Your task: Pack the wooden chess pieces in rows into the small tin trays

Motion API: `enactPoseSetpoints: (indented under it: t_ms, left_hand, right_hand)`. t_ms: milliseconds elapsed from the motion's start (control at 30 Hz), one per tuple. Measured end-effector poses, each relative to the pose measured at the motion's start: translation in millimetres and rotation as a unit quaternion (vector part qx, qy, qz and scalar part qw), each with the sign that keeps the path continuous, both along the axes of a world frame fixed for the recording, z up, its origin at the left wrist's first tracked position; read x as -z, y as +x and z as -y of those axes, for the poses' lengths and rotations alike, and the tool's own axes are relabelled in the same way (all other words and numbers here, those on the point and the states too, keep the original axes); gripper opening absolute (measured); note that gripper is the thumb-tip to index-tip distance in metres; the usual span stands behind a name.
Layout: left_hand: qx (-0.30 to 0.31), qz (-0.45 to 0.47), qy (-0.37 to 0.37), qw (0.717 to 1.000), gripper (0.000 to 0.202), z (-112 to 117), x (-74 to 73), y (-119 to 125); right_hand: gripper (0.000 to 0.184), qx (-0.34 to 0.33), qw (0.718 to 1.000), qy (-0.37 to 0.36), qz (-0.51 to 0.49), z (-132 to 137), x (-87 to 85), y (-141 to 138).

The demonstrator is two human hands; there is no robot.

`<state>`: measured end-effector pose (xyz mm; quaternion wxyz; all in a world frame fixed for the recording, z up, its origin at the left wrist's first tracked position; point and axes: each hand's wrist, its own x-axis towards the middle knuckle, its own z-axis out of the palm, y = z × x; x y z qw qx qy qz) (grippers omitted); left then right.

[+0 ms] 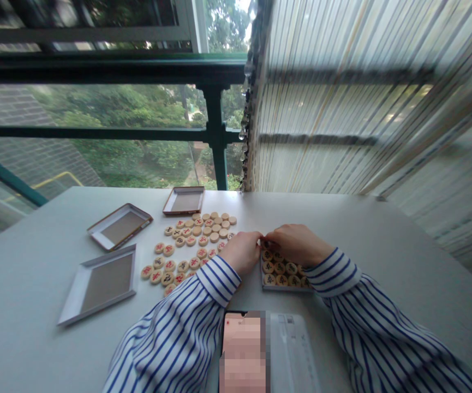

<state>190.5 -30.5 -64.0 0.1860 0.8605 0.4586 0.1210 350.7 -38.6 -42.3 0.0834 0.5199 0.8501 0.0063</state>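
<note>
My left hand [243,252] and my right hand [301,244] meet at the upper left corner of a shallow box [287,289]. The fingers of both are pinched together, and whatever lies between them is too small and hidden to make out. Inside the box, round wooden Chinese chess pieces [280,268] with black characters sit in rows, partly covered by my right hand and cuff. To the left of my left hand, many loose Chinese chess pieces [169,266] are spread on the table, some showing red or black characters, others blank side up. My left forearm hides some of them.
Three shallow trays lie at the left and back: a pale one [77,295], a brown-edged one [100,238] and another [184,212]. A phone [244,349] and a pale flat case [293,349] lie between my forearms on the white table [407,305]. Beyond are a green railing and string curtain.
</note>
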Motion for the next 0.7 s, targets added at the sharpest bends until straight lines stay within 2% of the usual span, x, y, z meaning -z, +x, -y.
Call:
enactPoseSetpoints:
  t_ms: [700]
  left_hand:
    - [-0.003,-0.004,-0.004,1.000,0.032,-0.4,-0.2,-0.3]
  right_hand:
    - [0.027,0.004,1.000,-0.008,-0.003,1.0,-0.5,-1.0]
